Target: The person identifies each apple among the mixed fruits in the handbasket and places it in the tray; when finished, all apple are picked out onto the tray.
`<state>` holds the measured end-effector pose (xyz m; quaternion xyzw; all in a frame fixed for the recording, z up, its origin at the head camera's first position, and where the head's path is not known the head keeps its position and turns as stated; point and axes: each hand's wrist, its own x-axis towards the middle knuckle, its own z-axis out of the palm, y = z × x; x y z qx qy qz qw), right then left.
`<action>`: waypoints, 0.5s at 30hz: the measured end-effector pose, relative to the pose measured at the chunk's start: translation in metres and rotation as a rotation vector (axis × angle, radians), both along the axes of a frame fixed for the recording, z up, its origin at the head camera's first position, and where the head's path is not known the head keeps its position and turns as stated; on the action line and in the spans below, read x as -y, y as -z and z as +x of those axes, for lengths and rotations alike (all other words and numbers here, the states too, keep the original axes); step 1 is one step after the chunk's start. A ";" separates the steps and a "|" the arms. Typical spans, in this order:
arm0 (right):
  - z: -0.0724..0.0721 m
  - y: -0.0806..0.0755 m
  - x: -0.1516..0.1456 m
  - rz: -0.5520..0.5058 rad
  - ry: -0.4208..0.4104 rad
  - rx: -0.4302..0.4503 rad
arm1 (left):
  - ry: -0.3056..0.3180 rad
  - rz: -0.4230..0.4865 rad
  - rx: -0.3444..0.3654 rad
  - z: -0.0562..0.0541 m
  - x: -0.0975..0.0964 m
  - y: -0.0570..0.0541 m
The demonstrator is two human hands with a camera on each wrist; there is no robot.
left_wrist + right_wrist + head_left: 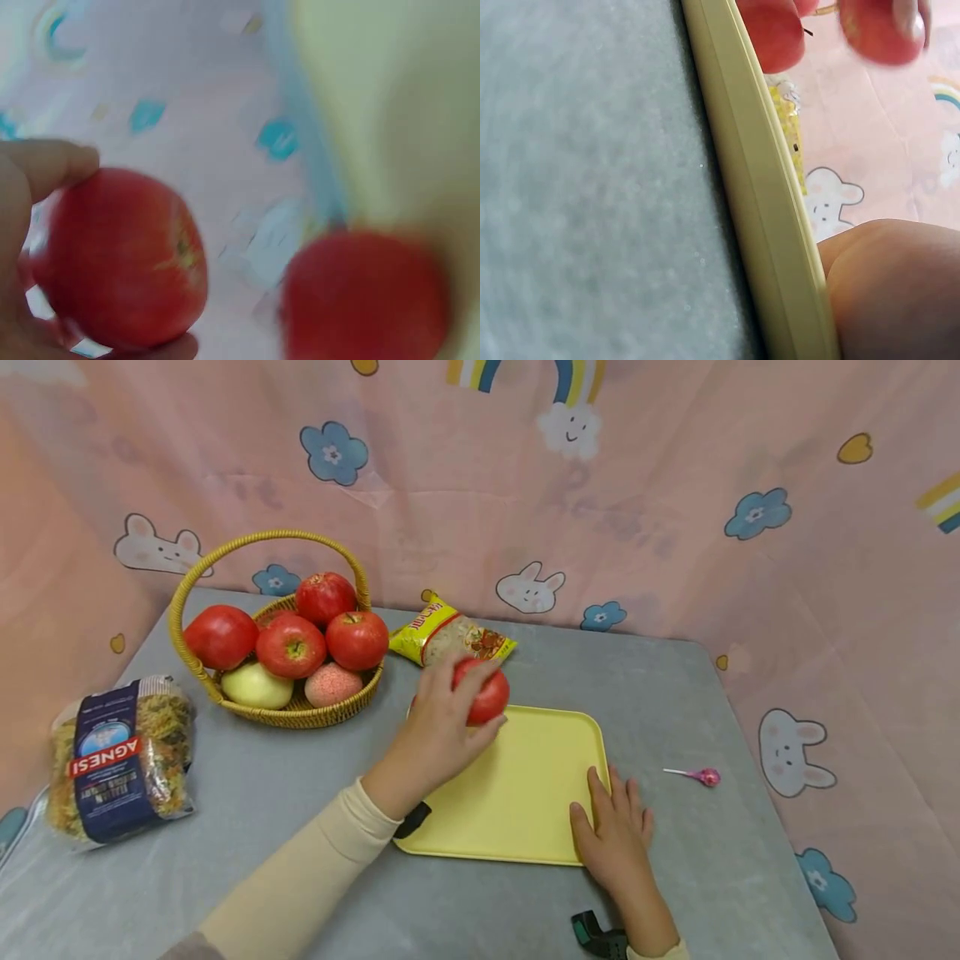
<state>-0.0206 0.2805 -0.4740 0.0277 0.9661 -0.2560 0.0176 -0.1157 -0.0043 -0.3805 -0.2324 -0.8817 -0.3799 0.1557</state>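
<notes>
My left hand holds a red apple over the far part of a yellow tray. In the left wrist view, the fingers and thumb curl round this apple. A second red apple is close to the tray in that view; the left hand mostly hides it in the head view. On the tray's right edge rests my right hand, its fingers spread and fairly straight. The tray's rim runs beside that hand in the right wrist view.
A wicker basket of apples and other round fruit stands at the back left. Left of the tray lies a bag of pasta. Behind it is a yellow snack packet. A lollipop lies to the right.
</notes>
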 end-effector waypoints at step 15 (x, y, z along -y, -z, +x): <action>-0.002 0.000 0.000 0.009 0.009 0.029 | -0.018 -0.494 -0.087 -0.006 -0.049 0.056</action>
